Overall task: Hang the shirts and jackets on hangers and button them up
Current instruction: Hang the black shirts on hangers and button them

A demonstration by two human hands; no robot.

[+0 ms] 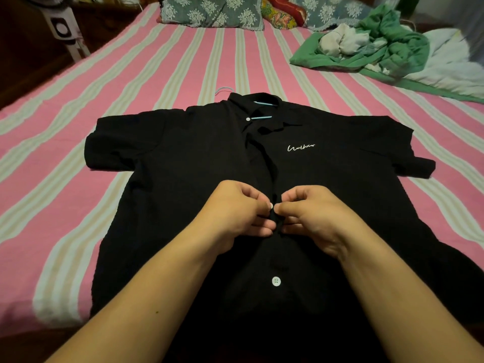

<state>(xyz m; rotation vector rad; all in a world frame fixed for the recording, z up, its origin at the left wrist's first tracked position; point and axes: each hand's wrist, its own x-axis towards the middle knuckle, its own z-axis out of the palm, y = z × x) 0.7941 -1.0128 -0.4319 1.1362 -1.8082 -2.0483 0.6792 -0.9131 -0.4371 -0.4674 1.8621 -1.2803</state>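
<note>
Evidently, the black shirt [199, 163] was laid face up on the striped bed [162, 64], already threaded on a pale blue hanger [262, 117] whose hook showed beyond the collar, far past the fingertips. The cloth was judged to be light, thin and limp, not slippery, liable to fold and slide under a pull; it would best be taken at the two placket edges, right beside the button being worked, with one edge held taut against the other.

The left hand [233, 218] and the right hand [311, 218] were brought together over the middle of the placket, fingers tightly curled. The front edges of the shirt were pinched between thumbs and forefingers on either side, the fingertips [269, 205] almost touching across the seam. A small pale spot was seen between the tips, though whether it was a button or a nail could not be told.

Just below the fingers, towards the hem, a white button [276, 281] was seen fastened. Above the fingers the front lay loosely parted, and the collar button [247, 119] looked undone. A green heap of clothes [372, 45] lay well beyond the right fingers, near the pillows [212, 11].
</note>
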